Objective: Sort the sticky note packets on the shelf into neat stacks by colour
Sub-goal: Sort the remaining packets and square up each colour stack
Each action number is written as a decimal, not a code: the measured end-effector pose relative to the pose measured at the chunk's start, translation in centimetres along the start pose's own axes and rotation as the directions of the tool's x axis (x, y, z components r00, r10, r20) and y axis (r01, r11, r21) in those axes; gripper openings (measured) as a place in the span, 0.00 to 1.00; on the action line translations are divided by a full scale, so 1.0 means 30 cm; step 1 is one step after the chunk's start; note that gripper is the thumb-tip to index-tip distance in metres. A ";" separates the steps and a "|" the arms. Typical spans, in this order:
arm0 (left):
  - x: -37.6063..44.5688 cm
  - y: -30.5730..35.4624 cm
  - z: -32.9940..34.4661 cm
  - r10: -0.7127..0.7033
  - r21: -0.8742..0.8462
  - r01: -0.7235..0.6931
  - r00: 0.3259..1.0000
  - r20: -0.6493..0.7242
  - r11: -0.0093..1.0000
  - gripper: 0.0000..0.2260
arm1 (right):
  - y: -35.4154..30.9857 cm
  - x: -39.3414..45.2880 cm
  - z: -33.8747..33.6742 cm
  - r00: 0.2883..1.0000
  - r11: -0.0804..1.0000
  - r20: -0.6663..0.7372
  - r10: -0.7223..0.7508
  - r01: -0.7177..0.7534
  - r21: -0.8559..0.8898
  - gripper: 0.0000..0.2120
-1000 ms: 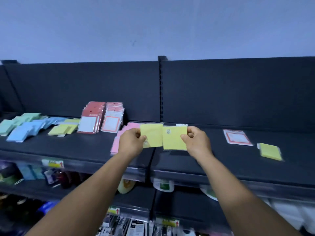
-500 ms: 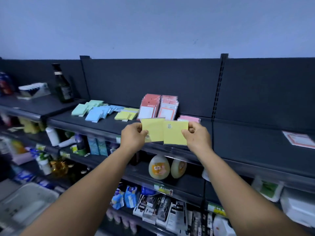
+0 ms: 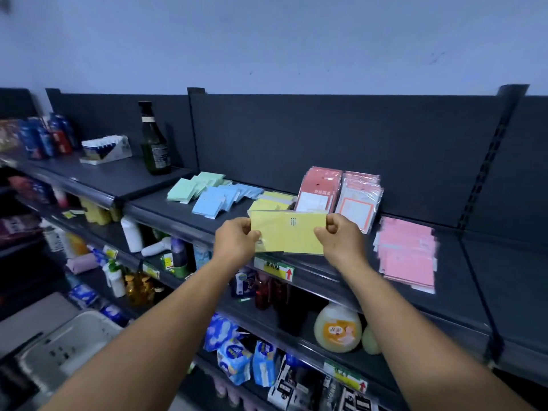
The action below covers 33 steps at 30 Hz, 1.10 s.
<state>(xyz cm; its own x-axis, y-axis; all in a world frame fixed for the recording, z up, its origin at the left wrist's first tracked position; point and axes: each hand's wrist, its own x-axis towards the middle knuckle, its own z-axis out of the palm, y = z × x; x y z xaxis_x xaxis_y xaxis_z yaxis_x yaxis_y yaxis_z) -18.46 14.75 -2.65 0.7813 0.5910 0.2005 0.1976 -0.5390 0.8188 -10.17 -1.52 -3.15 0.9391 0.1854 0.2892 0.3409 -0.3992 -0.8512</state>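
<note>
I hold two yellow sticky note packets (image 3: 289, 232) side by side, overlapping, just above the front edge of the dark shelf (image 3: 326, 271). My left hand (image 3: 235, 240) pinches the left packet and my right hand (image 3: 341, 240) pinches the right one. On the shelf behind them lie more yellow packets (image 3: 274, 201), a fan of blue packets (image 3: 219, 198) and green packets (image 3: 195, 186) further left. A pink stack (image 3: 407, 253) lies to the right of my right hand.
Red-and-white label packs (image 3: 339, 192) lean against the back panel behind my hands. A dark glass bottle (image 3: 154, 140) and a white box stand on the shelf section to the left. Lower shelves hold bottles and packaged goods.
The view has swung left along the shelf while both hands kept the yellow packets. The green, blue and yellow piles now sit right behind my hands, and the pink stack has come into view at right.
</note>
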 end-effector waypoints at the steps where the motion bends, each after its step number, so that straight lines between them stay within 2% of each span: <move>1: 0.037 -0.014 -0.002 -0.008 -0.004 0.008 1.000 0.006 1.000 0.06 | 0.005 0.033 0.032 1.000 1.000 0.003 -0.002 0.002 -0.001 0.03; 9: 0.279 -0.128 -0.010 -0.084 0.035 0.083 0.995 0.044 0.996 0.02 | 0.002 0.208 0.242 0.996 0.996 0.090 0.003 0.006 -0.093 0.02; 12: 0.363 -0.165 -0.009 -0.094 0.034 0.092 0.994 0.059 0.995 0.11 | 0.004 0.250 0.309 0.995 0.990 0.093 0.021 -0.008 -0.140 0.06; 14: 0.422 -0.186 -0.010 -0.097 0.046 0.093 0.992 0.076 0.995 0.14 | 0.006 0.279 0.353 0.997 0.985 0.074 0.032 -0.019 -0.169 0.07; 16: 0.485 -0.206 -0.011 -0.094 0.058 0.088 0.989 0.111 0.994 0.15 | 0.005 0.309 0.397 0.997 0.980 0.051 0.061 -0.050 -0.195 0.05; 19: 0.565 -0.228 -0.010 -0.046 0.104 0.027 0.983 0.179 0.994 0.04 | -0.006 0.343 0.459 0.994 0.975 0.018 0.111 -0.105 -0.196 0.13; 21: 0.620 -0.241 -0.007 -0.016 0.160 -0.018 0.979 0.204 0.987 0.15 | -0.019 0.365 0.496 0.989 0.963 -0.009 0.149 -0.147 -0.227 0.16; 22: 0.648 -0.248 -0.007 0.002 0.178 -0.044 0.974 0.227 0.983 0.17 | -0.025 0.377 0.513 0.986 0.953 -0.026 0.166 -0.168 -0.252 0.17; 25: 0.713 -0.260 -0.007 0.060 0.218 -0.129 0.953 0.298 0.967 0.12 | -0.032 0.401 0.549 0.976 0.923 -0.084 0.203 -0.220 -0.315 0.17; 29: 0.749 -0.278 -0.004 0.145 0.212 -0.241 0.910 0.388 0.947 0.15 | -0.039 0.396 0.585 0.968 0.892 -0.107 0.227 -0.251 -0.375 0.17; 33: 0.741 -0.275 -0.013 0.211 0.256 -0.361 0.857 0.470 0.897 0.12 | -0.054 0.380 0.606 0.963 0.882 -0.138 0.231 -0.267 -0.389 0.20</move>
<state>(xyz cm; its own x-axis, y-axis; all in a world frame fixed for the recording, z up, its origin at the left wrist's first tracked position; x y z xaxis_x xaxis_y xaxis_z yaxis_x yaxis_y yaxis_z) -2.96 32.58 -4.74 0.9896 0.1108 0.0917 0.0467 -0.8506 0.5237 -0.78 17.57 -6.44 0.9891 -0.0371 0.1422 0.0663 -0.7505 -0.6576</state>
